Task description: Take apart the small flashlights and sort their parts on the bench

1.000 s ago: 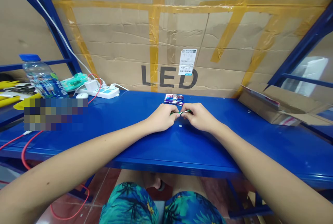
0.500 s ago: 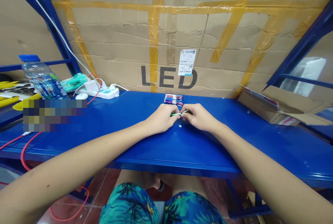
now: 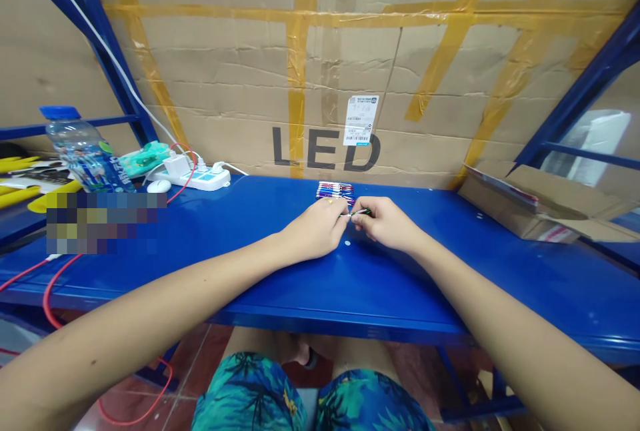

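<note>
On the blue steel shelf (image 3: 400, 291) my two hands work close together at the middle. A thin green and silver pen (image 3: 357, 213) lies across the gap between them, pinched by the fingertips of my right hand (image 3: 387, 224). My left hand (image 3: 313, 231) holds its other end, just in front of a small bundle of red, white and blue pens (image 3: 335, 192). A small white disc (image 3: 347, 243) rests on the shelf under the hands.
Behind the shelf stands a taped cardboard carton printed LED (image 3: 325, 149). At left are a water bottle (image 3: 86, 154), a white power strip (image 3: 197, 179) and a white mouse (image 3: 159, 186). A flat cardboard box (image 3: 520, 203) lies at right. A red cable hangs off the left.
The green and silver pen has shifted slightly right and away from me, and my left hand has moved forward towards the bundle of pens.
</note>
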`<state>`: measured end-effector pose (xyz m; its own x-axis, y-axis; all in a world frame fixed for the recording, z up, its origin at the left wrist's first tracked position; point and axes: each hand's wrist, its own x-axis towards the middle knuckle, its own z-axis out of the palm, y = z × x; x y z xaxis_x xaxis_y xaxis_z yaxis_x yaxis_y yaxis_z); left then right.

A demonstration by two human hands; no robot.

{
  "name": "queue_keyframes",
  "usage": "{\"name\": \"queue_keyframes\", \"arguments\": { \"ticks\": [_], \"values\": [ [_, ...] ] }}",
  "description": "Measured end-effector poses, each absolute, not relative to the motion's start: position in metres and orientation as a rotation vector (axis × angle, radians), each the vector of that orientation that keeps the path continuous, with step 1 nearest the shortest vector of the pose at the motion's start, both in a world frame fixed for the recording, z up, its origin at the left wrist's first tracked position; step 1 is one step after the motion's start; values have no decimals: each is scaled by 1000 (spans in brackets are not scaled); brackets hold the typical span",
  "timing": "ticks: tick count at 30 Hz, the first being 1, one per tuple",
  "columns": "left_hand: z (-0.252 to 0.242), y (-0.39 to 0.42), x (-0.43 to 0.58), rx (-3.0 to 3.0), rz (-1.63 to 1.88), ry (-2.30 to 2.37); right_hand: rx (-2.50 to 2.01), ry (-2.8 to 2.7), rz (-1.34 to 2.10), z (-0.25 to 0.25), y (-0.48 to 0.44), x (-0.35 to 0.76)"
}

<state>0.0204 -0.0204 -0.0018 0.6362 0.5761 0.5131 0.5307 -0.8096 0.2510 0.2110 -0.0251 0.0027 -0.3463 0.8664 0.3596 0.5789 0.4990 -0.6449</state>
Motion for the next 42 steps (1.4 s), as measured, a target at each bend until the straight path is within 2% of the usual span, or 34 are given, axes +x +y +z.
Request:
{"name": "queue_keyframes", "arguments": {
  "ticks": [5,12,16,23,32,36,42],
  "values": [
    [-2,-18,19,2679,851,952,-1178,-2124,429,1,-23,212],
    [-4,-18,19,2640,971,877,-1180,-2125,467,0,-24,211],
    [-8,-19,20,2746,983,812,-1178,-2085,577,1,-27,210],
    [-11,-18,18,3115,901,717,-1282,-1891,997,6,-32,207],
    [-7,-15,15,3410,719,642,-1255,-1854,1115,10,-33,210],
    [-6,-13,14,3443,754,588,-1242,-1833,1140,9,-33,210],
    [-7,-14,11,3290,839,778,-1235,-1846,1125,10,-32,211]
  ]
}}
